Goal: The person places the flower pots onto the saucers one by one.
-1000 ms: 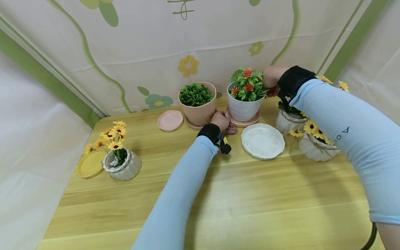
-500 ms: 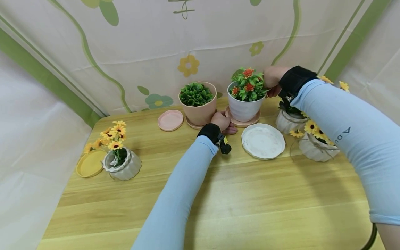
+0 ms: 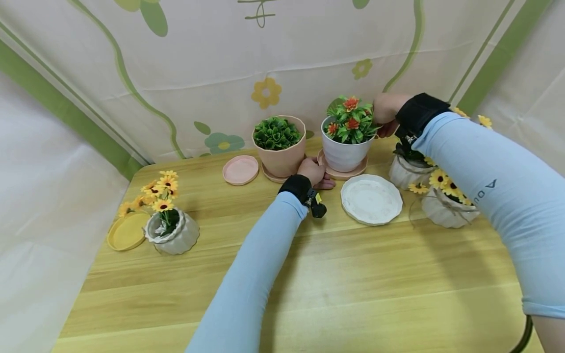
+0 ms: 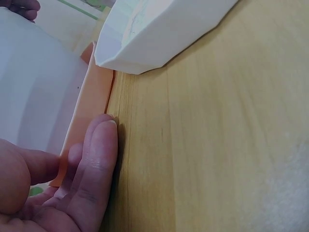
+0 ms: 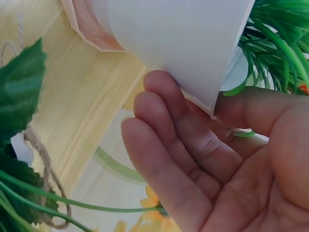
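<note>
Hardly anything has moved in the past second: the wrist of the right hand (image 3: 385, 110) drifts slightly outward, while the white pot (image 3: 346, 154) and the saucer (image 3: 337, 173) beneath it keep their places. The pot stands upright inside the saucer's raised edge, at the back of the table (image 3: 326, 274), with the pink pot (image 3: 284, 159) to its left and a white dish (image 3: 372, 201) just in front. At the pot's right side, the right hand pinches the rim, thumb at the top edge and fingers curled along the outside; low on its left, the left hand (image 3: 311, 170) pinches the saucer's edge between thumb and fingers. The pot's thin, smooth wall looks stiff, probably light plastic, and likely a little slippery; rim and upper wall seem the surest holds. The flowers (image 3: 351, 122) filling it look soft and bendy, a poor handle that might pull loose. The saucer appears rigid and light, best held by its edge, and could slide on the smooth wood.
</note>
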The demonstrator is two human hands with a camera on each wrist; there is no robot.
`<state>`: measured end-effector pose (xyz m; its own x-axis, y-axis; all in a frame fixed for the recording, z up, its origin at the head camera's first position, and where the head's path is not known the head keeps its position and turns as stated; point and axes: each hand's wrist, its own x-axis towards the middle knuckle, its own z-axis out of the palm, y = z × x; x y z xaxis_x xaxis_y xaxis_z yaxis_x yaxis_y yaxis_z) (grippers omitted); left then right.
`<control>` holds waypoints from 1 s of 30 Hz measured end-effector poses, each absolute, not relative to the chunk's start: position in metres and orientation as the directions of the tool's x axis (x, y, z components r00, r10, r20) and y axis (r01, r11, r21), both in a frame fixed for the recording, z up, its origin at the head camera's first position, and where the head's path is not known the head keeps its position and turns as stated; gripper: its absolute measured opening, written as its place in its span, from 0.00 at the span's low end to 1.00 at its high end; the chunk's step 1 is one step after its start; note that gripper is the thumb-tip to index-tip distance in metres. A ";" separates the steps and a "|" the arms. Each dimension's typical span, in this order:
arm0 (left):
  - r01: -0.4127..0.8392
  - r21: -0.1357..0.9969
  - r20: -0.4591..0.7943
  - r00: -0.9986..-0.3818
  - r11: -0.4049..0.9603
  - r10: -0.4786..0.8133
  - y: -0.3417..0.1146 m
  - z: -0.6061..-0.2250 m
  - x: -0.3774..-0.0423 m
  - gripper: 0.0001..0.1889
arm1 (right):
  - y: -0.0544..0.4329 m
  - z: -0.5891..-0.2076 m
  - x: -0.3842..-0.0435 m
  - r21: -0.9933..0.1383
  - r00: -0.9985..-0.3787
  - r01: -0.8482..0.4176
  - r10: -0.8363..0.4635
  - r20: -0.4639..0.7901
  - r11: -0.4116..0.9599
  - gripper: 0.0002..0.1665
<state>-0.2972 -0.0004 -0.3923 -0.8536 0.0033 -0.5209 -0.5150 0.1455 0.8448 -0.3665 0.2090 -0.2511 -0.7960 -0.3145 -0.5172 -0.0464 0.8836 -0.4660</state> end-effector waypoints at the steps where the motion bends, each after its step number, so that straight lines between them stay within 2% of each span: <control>1: -0.512 0.847 -0.518 -0.856 0.145 0.006 0.000 -0.391 -0.296 0.20 | 0.210 -0.251 -0.366 -0.471 -0.796 -0.043 -0.315 -0.517 0.881 0.14; 4: -0.496 0.858 -0.504 -0.863 0.135 0.026 -0.001 -0.385 -0.290 0.19 | 0.213 -0.248 -0.365 -0.486 -0.795 -0.041 -0.324 -0.514 0.873 0.16; 8: -0.470 0.872 -0.481 -0.875 0.138 0.060 0.000 -0.375 -0.279 0.19 | 0.222 -0.241 -0.362 -0.512 -0.796 -0.047 -0.342 -0.499 0.857 0.26; 11: -0.467 0.873 -0.478 -0.876 0.141 0.060 0.001 -0.372 -0.277 0.19 | 0.229 -0.234 -0.360 -0.529 -0.803 -0.052 -0.350 -0.482 0.847 0.30; 17: -0.497 0.855 -0.507 -0.861 0.144 0.038 0.007 -0.393 -0.299 0.16 | 0.235 -0.212 -0.350 -0.529 -0.826 -0.049 -0.332 -0.455 0.847 0.31; 21: -0.494 0.858 -0.505 -0.862 0.144 0.051 0.010 -0.404 -0.309 0.19 | 0.240 -0.200 -0.343 -0.534 -0.847 -0.037 -0.311 -0.432 0.845 0.31; 30: -0.480 0.864 -0.489 -0.872 0.153 0.029 0.009 -0.413 -0.319 0.17 | 0.243 -0.184 -0.328 -0.577 -0.926 -0.055 -0.258 -0.276 0.815 0.29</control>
<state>-0.3190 0.0091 -0.4126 -0.8717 0.0287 -0.4891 -0.4797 0.1531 0.8640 -0.3278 0.2429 -0.1835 -0.9259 -0.2581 -0.2759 -0.0552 0.8149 -0.5770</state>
